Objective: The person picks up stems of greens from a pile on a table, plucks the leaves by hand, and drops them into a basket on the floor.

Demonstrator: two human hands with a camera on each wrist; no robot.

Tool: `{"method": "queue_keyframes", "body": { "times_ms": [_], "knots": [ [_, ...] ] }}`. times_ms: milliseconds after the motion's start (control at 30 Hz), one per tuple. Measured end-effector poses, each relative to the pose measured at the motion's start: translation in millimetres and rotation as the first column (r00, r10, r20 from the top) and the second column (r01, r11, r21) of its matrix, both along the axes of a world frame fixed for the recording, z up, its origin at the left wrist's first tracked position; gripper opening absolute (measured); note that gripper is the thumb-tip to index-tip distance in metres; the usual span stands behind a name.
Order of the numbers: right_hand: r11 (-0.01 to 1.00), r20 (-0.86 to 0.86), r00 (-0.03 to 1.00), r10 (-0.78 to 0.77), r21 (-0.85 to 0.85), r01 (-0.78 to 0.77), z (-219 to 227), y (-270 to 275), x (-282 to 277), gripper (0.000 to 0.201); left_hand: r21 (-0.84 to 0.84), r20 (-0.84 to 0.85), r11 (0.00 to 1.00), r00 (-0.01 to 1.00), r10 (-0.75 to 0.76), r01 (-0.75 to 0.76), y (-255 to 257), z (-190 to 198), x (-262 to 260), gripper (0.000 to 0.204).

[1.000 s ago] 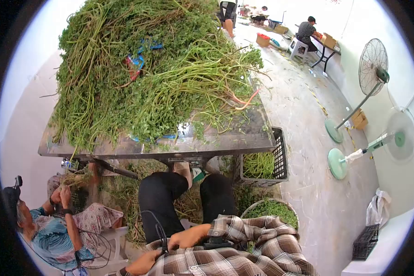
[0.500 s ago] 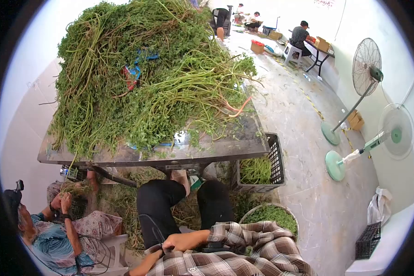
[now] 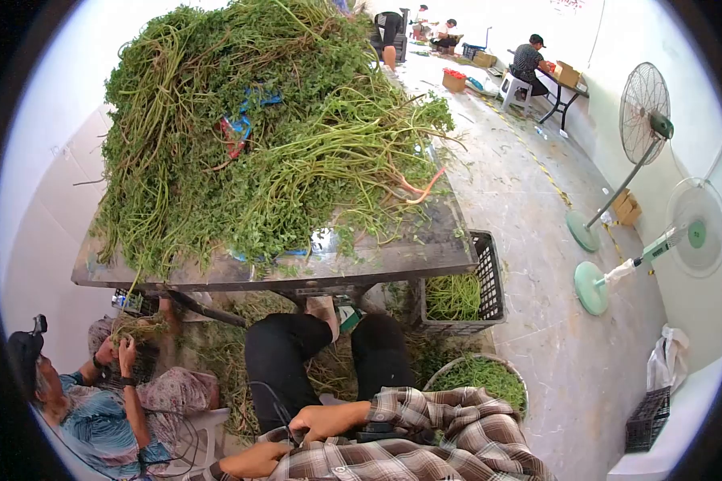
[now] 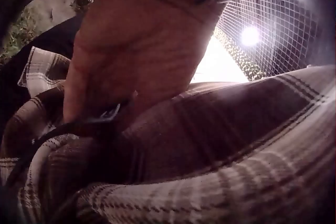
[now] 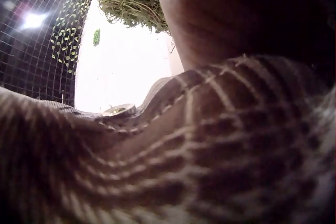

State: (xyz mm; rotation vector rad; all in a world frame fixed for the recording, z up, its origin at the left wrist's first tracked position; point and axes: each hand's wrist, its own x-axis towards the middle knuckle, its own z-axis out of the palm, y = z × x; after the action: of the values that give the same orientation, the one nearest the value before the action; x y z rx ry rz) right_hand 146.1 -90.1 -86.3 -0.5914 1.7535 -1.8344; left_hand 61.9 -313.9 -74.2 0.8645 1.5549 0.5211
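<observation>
Head: the thin black flexible cable lies over black cloth trousers, its long axis slanting down rightward to the right hand; the left hand touches the brown-and-white plaid shirt.

Left wrist: the cable rises rightward to a hand; fingertips hidden, grasp cannot be told.

Right wrist: plaid cloth, fingers unseen.

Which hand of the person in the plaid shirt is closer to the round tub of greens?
The right hand. In the head view, it is left of the round tub and a little lower; the left hand is farther left and lower still.
</observation>
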Motion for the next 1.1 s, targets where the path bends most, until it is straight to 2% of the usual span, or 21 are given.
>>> {"method": "queue_keyframes", "body": {
  "times_ms": [67, 167, 267, 400, 467, 567, 600, 633, 667, 700, 767, 800, 833, 867, 900, 967, 1000, 1067, 1100],
  "knots": [
    [1.000, 0.034, 0.999, -0.011, -0.018, 0.011, -4.6, -1.5, -0.6, 0.028, -0.024, 0.024, 1.000, 1.000, 0.013, -0.012, 7.1, 2.4, 2.9, 0.037],
    [0.999, 0.096, 0.995, 0.005, -0.045, 0.000, -13.2, -4.3, -0.8, 0.027, -0.057, 0.061, 0.998, 0.998, 0.028, -0.025, 2.4, -1.8, 4.3, 0.037],
    [1.000, -0.007, 1.000, 0.017, -0.014, -0.017, -19.4, -6.0, -1.6, 0.021, -0.093, 0.092, 0.995, 0.995, 0.042, -0.033, 7.6, -1.8, 7.5, 0.038],
    [0.997, -0.026, 0.999, 0.021, -0.076, -0.023, -15.8, -3.7, -2.4, 0.021, -0.141, 0.130, 0.988, 0.988, 0.084, -0.065, 3.8, -4.0, 10.5, 0.038],
    [0.999, -0.057, 0.998, 0.041, -0.017, -0.042, -7.6, 1.9, -4.6, 0.021, -0.167, 0.144, 0.981, 0.981, 0.127, -0.102, 26.3, 11.4, 9.2, 0.039],
    [0.997, -0.013, 0.997, 0.080, -0.004, -0.081, -1.8, 4.2, -5.2, 0.021, -0.199, 0.164, 0.970, 0.972, 0.171, -0.138, 15.7, 10.2, 12.2, 0.039],
    [0.996, -0.013, 0.996, 0.084, -0.004, -0.084, -2.5, 3.9, -6.3, 0.021, -0.268, 0.337, 0.917, 0.863, 0.378, -0.297, 13.9, 6.6, 11.5, 0.043],
    [0.995, -0.011, 0.996, 0.093, -0.017, -0.093, -3.5, 3.3, -7.6, 0.020, -0.363, 0.477, 0.830, 0.681, 0.555, -0.423, 11.0, 0.8, 10.2, 0.047],
    [0.994, -0.007, 0.995, 0.102, -0.032, -0.102, -4.2, 2.5, -7.7, 0.019, -0.465, 0.525, 0.804, 0.616, 0.587, -0.369, -0.8, -16.4, -0.2, 0.052],
    [0.994, -0.002, 0.994, 0.106, -0.032, -0.106, -3.6, 1.9, -6.7, 0.019, -0.467, 0.528, 0.803, 0.611, 0.589, -0.370, -12.5, -34.3, -0.7, 0.052],
    [0.988, 0.057, 0.990, 0.128, -0.088, -0.123, 0.1, 1.3, -6.0, 0.018, -0.495, 0.633, 0.781, 0.459, 0.624, -0.381, -16.0, -39.4, 2.6, 0.049],
    [0.988, 0.057, 0.990, 0.130, -0.087, -0.124, -3.6, 1.1, -6.3, 0.018, -0.493, 0.634, 0.782, 0.458, 0.624, -0.382, -16.1, -41.0, 1.4, 0.049],
    [0.982, -0.002, 0.990, 0.142, -0.126, -0.141, -11.2, 0.5, -5.3, 0.018, -0.070, 0.419, 0.972, 0.878, 0.231, -0.223, -8.3, -32.2, 1.1, 0.049],
    [0.973, -0.056, 0.987, 0.153, -0.163, -0.160, -14.5, 1.3, -3.6, 0.017, 0.244, -0.045, 0.958, 0.988, -0.145, 0.152, -1.0, -24.0, 2.4, 0.049],
    [0.974, -0.048, 0.987, 0.156, -0.160, -0.162, -17.1, 3.1, -2.4, 0.017, 0.249, -0.038, 0.957, 0.989, -0.143, 0.148, 4.3, -16.4, 4.3, 0.049],
    [0.970, 0.067, 0.975, 0.213, -0.134, -0.203, -16.8, 9.3, -2.6, 0.018, 0.275, -0.190, 0.923, 0.956, -0.224, 0.271, 15.0, -0.6, 3.5, 0.051],
    [0.971, 0.068, 0.975, 0.211, -0.129, -0.201, -19.8, 11.9, -2.3, 0.018, 0.279, -0.191, 0.921, 0.955, -0.225, 0.273, 19.4, 4.4, 0.0, 0.051],
    [0.988, 0.128, 0.983, 0.133, -0.091, -0.122, -24.4, 14.8, -0.8, 0.017, 0.043, -0.066, 0.954, 0.953, -0.295, 0.298, 27.9, 17.0, -8.0, 0.049],
    [0.989, 0.128, 0.983, 0.133, -0.090, -0.122, -23.5, 19.9, -0.4, 0.017, 0.045, -0.067, 0.953, 0.953, -0.295, 0.298, 36.0, 25.8, -13.1, 0.049]
  ]
}}
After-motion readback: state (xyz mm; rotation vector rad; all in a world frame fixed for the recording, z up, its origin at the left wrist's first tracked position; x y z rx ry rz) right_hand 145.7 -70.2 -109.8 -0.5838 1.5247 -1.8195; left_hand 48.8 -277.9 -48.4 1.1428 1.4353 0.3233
